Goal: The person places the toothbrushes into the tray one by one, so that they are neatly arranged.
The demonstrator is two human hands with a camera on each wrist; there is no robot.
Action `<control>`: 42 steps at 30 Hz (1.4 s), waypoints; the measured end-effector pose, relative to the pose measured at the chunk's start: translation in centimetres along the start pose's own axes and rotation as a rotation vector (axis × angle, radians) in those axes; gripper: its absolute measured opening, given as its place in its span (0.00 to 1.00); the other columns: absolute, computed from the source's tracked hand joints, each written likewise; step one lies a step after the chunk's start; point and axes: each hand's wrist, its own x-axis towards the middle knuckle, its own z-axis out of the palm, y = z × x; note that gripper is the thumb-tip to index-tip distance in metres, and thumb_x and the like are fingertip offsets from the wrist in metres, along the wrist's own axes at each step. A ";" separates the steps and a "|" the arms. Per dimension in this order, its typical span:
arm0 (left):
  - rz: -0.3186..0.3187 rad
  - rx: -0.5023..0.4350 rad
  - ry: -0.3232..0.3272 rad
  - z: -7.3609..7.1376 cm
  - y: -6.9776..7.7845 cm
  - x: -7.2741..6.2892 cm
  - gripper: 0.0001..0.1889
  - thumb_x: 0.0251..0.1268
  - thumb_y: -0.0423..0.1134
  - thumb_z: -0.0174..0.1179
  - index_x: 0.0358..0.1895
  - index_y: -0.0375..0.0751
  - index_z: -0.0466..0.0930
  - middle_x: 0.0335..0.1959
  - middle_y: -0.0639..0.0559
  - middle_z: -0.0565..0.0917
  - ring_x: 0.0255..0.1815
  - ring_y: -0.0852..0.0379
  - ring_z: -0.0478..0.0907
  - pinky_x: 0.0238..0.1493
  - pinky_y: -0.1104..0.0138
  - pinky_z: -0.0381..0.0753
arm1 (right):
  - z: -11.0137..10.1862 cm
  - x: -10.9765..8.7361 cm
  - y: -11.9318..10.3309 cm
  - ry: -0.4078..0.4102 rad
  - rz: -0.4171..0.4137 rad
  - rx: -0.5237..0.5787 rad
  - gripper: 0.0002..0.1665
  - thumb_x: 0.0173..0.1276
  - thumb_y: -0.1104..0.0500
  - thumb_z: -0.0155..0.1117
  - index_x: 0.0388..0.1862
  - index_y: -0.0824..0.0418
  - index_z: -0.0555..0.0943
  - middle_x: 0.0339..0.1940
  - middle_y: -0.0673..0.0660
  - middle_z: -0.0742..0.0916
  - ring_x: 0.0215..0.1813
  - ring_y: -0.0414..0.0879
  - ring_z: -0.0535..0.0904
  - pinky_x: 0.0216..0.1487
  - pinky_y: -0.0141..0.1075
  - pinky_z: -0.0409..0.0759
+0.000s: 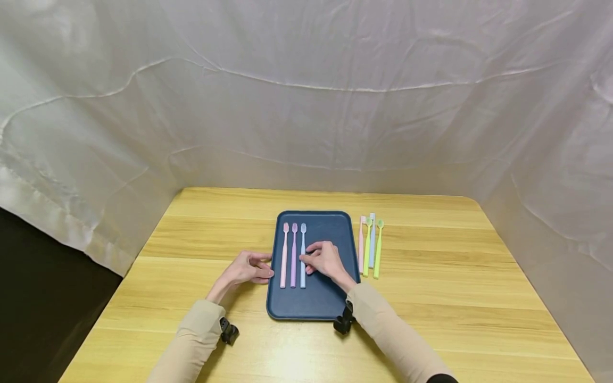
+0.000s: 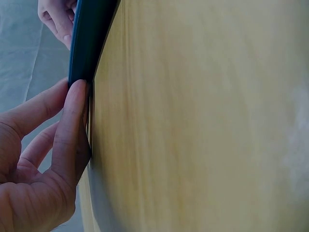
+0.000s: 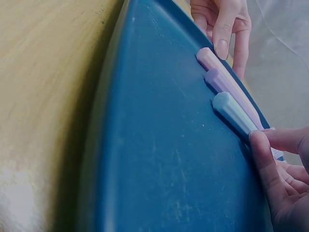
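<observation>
The right hand (image 1: 326,259) pinches a blue toothbrush (image 1: 303,243); the left hand (image 1: 246,268), fingers loosely spread, touches the tray (image 1: 313,304). Only the head view shows four others (image 1: 367,248) just beside it.

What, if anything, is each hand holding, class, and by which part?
The right hand pinches the blue toothbrush around the middle of its handle; the left hand pinches the tray at its left rim.

Your left hand (image 1: 246,267) extends its fingers (image 2: 71,116) as your right hand (image 1: 326,259) pinches with its fingertips (image 3: 259,142), both forearms (image 1: 397,335) angled inward
</observation>
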 end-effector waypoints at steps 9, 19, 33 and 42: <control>-0.001 -0.003 0.000 0.0 0.0 0.0 0.34 0.59 0.23 0.67 0.69 0.20 0.65 0.37 0.40 0.87 0.33 0.57 0.87 0.43 0.62 0.94 | -0.3 -0.2 0.5 0.008 -0.028 0.030 0.18 0.64 0.60 0.73 0.48 0.70 0.82 0.22 0.60 0.89 0.18 0.40 0.83 0.24 0.37 0.91; 0.005 0.000 -0.003 -0.1 0.0 -0.1 0.34 0.60 0.23 0.66 0.69 0.19 0.65 0.37 0.40 0.87 0.33 0.57 0.87 0.43 0.62 0.94 | -1.4 -0.8 1.0 0.035 -0.078 0.025 0.19 0.65 0.60 0.73 0.51 0.69 0.83 0.23 0.61 0.89 0.19 0.41 0.84 0.28 0.35 0.91; 0.002 0.000 -0.007 -0.1 0.0 -0.1 0.34 0.60 0.22 0.66 0.69 0.19 0.64 0.37 0.41 0.87 0.33 0.58 0.87 0.43 0.62 0.94 | -4.0 -1.6 1.9 0.119 -0.137 0.055 0.18 0.64 0.65 0.71 0.51 0.73 0.82 0.28 0.68 0.88 0.19 0.40 0.81 0.23 0.34 0.89; -0.008 0.000 -0.005 -0.1 0.2 -0.1 0.33 0.60 0.22 0.65 0.70 0.20 0.64 0.37 0.42 0.87 0.34 0.58 0.87 0.44 0.62 0.94 | -6.5 -2.3 2.3 0.138 -0.136 0.099 0.21 0.65 0.66 0.70 0.54 0.76 0.80 0.30 0.68 0.87 0.20 0.39 0.80 0.23 0.33 0.88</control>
